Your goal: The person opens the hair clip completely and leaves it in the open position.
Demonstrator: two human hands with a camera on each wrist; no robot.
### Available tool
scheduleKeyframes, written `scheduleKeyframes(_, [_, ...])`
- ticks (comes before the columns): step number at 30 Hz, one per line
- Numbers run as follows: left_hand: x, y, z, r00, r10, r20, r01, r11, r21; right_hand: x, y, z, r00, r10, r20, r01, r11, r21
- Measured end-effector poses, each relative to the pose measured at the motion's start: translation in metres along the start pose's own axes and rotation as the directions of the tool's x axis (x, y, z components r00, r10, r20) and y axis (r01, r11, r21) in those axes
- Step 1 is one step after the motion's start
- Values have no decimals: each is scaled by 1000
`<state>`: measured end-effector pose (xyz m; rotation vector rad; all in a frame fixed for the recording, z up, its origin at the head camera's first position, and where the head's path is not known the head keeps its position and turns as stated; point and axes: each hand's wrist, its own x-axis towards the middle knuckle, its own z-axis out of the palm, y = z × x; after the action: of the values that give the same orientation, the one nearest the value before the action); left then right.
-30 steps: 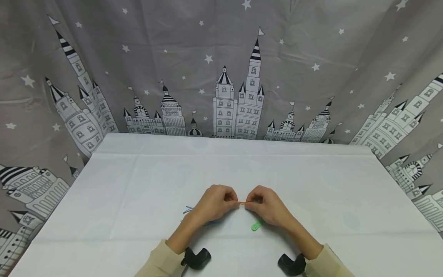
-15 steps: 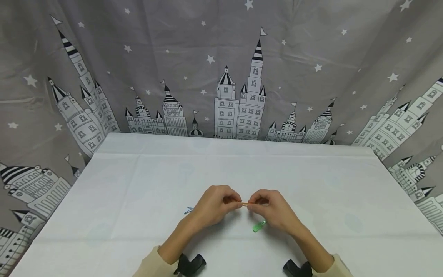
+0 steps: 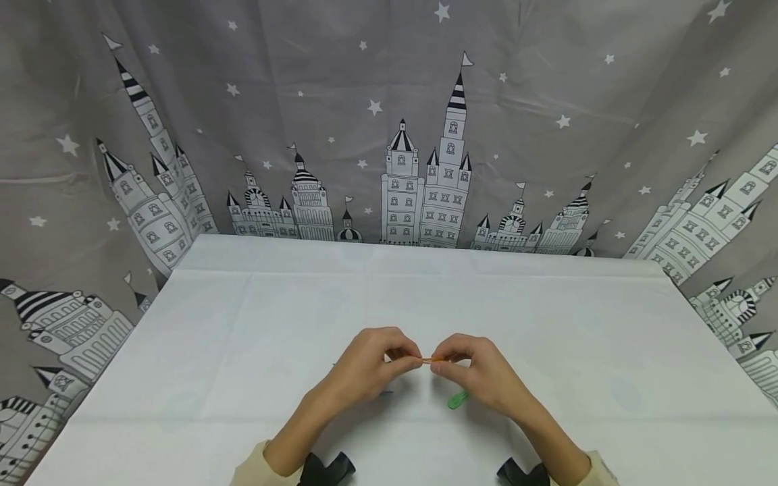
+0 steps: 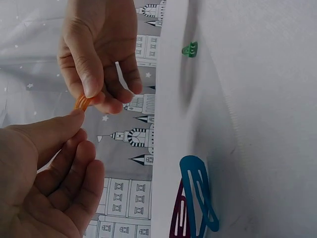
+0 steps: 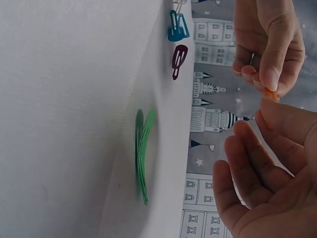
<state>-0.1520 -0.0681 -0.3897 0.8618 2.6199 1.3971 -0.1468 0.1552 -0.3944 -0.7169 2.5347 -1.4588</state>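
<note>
Both hands pinch an orange hair clip [image 4: 82,102] between thumb and fingertips, raised over the table. The left hand [image 3: 372,364] has one end and the right hand [image 3: 475,368] the other; a short stretch of the clip shows between them. Below the right hand a green hair clip [image 5: 142,158] lies on the white cloth, its two parts spread apart. Near the left hand lie a blue hair clip [image 4: 198,193] and a dark red hair clip [image 4: 180,213], largely hidden by that hand in the head view.
A white cloth [image 3: 273,317] covers the table. Behind it hangs a grey curtain [image 3: 340,74] with printed castles and stars. At the far end of the right wrist view, a pale clear item [image 5: 179,7] sits beyond the blue clip. Black wrist mounts [image 3: 328,469] sit at the sleeves.
Both hands have shifted slightly right, still pinching the orange clip. The blue clip at left is now mostly covered by the left hand. The head view has tilted a little.
</note>
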Motion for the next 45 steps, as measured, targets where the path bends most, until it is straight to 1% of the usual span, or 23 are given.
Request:
scheduleKeyframes(3, [-1,1,-2,1000,5,-1,-5,1000,19,0,-1,1,1000,-18,-17,18,1000,1])
scheduleKeyframes(8, [-2,1,-4,999,37,-9,-37,997,64,-1,-1,4,998,-36,-53,36,999,-11])
scheduleKeyframes(15, [-2,0,-4,999,37,0,-37,996,84,-4,1,9,998,-9,-67,9,1000,7])
scheduleKeyframes(20, [-2,0,-3,999,34,2,-34,995,90,-7,0,9,998,8,-69,-7,1000,10])
scheduleKeyframes(31, [-3,-2,-2,999,41,4,-41,994,102,-4,3,10,997,-31,-64,32,999,5])
scheduleKeyframes(38, [-3,-3,-1,999,52,4,-52,994,91,-5,3,11,995,-43,-86,41,999,-25])
scheduleKeyframes(42, [-2,-3,0,998,58,-10,-57,994,89,-5,3,11,993,-51,-106,48,998,-27])
scheduleKeyframes(45, [-3,-3,1,997,72,-36,-69,994,89,-5,3,12,991,-58,-119,56,998,-20])
